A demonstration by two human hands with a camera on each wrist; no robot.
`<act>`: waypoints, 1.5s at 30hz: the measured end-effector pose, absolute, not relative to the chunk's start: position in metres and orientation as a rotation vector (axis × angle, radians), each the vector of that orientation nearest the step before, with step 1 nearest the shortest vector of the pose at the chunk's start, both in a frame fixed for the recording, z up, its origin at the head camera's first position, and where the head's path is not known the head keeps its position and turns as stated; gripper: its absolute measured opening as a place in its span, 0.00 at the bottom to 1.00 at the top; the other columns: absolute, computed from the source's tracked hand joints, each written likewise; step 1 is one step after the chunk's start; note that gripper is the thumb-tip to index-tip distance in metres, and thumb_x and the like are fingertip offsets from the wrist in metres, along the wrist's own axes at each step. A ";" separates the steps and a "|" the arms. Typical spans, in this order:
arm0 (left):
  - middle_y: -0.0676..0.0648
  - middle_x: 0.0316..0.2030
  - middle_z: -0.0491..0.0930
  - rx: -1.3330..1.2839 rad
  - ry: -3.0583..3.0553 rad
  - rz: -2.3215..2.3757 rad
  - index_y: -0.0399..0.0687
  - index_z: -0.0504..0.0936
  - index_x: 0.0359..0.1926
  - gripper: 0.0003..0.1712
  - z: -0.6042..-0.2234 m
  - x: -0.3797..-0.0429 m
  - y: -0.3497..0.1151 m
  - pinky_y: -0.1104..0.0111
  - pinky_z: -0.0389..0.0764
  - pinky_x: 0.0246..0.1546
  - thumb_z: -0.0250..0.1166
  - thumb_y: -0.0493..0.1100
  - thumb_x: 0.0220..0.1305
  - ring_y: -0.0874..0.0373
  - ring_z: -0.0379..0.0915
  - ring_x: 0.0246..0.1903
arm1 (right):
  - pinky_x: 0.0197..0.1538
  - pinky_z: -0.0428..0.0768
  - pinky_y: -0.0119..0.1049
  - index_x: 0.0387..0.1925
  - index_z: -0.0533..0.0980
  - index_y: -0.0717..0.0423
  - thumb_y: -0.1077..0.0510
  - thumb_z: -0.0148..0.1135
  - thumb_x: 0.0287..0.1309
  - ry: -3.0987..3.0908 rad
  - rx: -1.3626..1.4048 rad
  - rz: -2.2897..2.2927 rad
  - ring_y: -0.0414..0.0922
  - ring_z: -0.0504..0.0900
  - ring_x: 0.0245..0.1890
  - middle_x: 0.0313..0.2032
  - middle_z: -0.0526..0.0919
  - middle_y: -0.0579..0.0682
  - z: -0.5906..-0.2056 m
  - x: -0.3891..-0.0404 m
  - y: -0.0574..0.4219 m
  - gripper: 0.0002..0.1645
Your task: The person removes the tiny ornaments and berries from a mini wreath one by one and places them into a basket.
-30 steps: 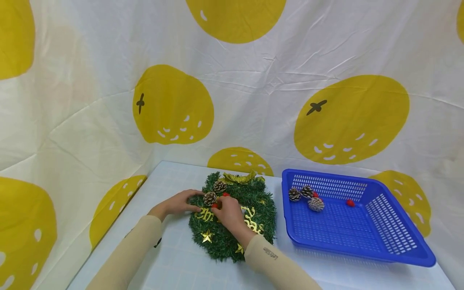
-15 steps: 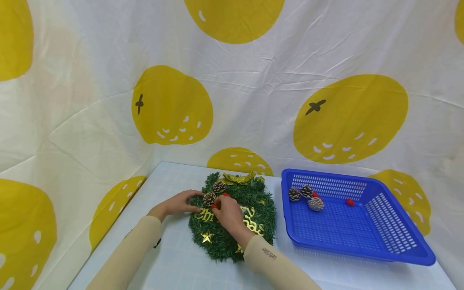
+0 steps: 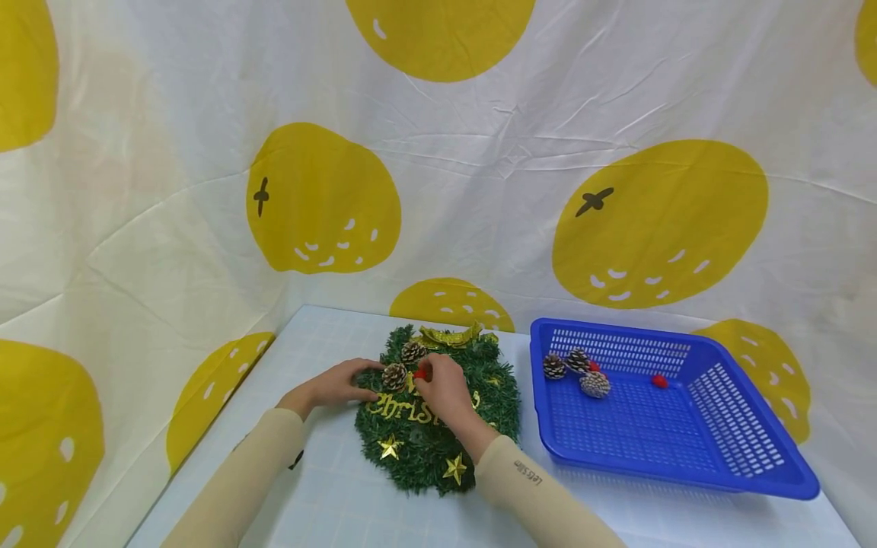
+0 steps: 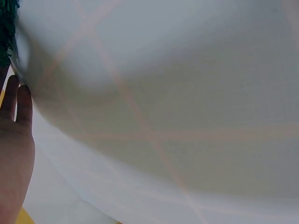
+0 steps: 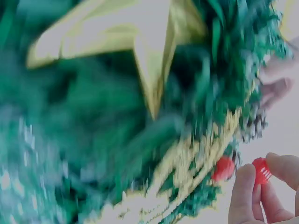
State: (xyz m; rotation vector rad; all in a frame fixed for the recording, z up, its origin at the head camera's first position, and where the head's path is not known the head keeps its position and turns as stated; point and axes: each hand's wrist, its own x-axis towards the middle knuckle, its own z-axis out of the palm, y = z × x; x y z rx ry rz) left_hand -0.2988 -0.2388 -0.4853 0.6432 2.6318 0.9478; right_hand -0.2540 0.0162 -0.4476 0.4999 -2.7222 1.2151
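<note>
A green tinsel wreath [image 3: 411,449] lies on the table, with gold "Christmas" lettering [image 3: 404,409] across it. Two pine cones [image 3: 394,377] sit at its upper left. My right hand [image 3: 445,388] pinches a small red ball [image 5: 262,171] between thumb and fingertip, above the wreath's upper middle. Another red ball [image 5: 224,169] shows on the wreath beside it in the right wrist view. Along the wreath's left edge rests my left hand [image 3: 339,383], fingers extended by the pine cones; in the left wrist view its fingers [image 4: 24,105] reach toward the green tinsel.
To the right stands a blue plastic basket [image 3: 658,478] holding several pine cones [image 3: 594,384] and red balls [image 3: 659,381]. Gold stars [image 3: 454,469] and a gold ribbon [image 3: 448,336] decorate the wreath. A fruit-print cloth [image 3: 479,190] hangs behind the table.
My right hand has moved up and slightly right with the red ball, uncovering more of the gold lettering and a star. The left hand stays at the wreath's edge.
</note>
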 end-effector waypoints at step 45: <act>0.37 0.68 0.63 0.683 2.630 0.924 0.49 0.68 0.70 0.38 -0.482 -0.298 -0.241 0.42 0.64 0.62 0.68 0.54 0.62 0.39 0.60 0.65 | 0.49 0.80 0.51 0.61 0.74 0.60 0.57 0.61 0.67 -2.699 0.376 1.097 0.56 0.81 0.50 0.52 0.82 0.60 -0.342 -0.298 0.153 0.23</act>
